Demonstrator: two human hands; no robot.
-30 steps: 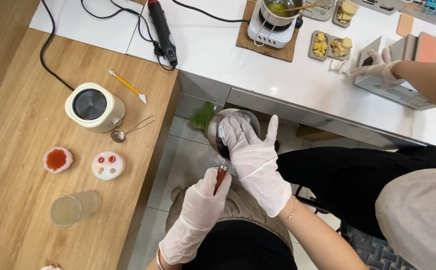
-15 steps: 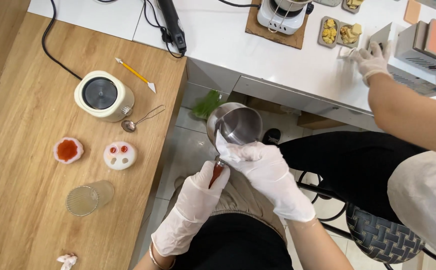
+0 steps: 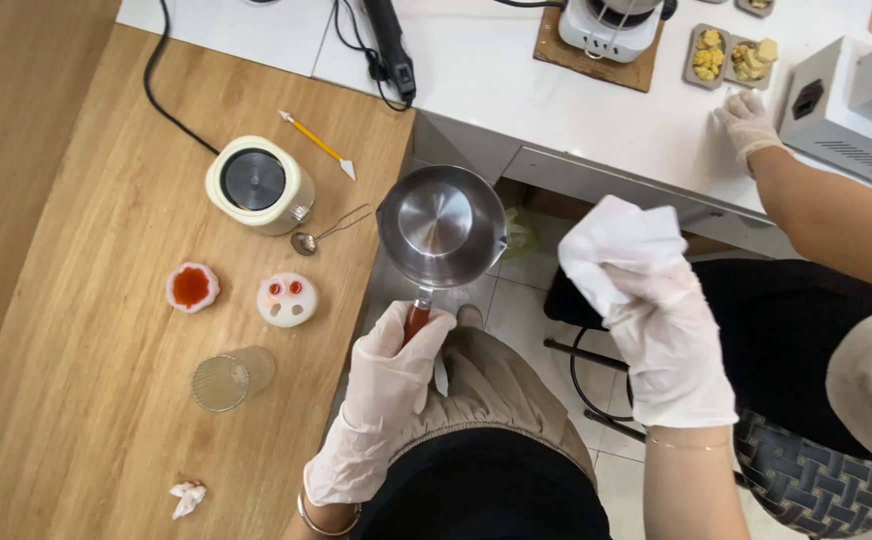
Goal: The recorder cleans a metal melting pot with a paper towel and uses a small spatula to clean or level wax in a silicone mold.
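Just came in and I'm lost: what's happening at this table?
A person in white gloves holds a small steel pot by its handle with the left hand, out past the edge of the wooden table. The right hand is lifted to the side, gripping a white tissue. The pot looks empty. Another person's gloved hand rests on the white counter.

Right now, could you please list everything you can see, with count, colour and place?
small pot: one, steel, held beside the wooden table
white tissue: one, in right hand
cream appliance: one, on the wooden table
moulds: two, red-filled, left of pot
glass cup: one, clear, lying down
pencil: one, yellow
co-worker's hand: one, gloved, white counter
left hand: gloved, gripping pot handle
right hand: gloved, holding tissue
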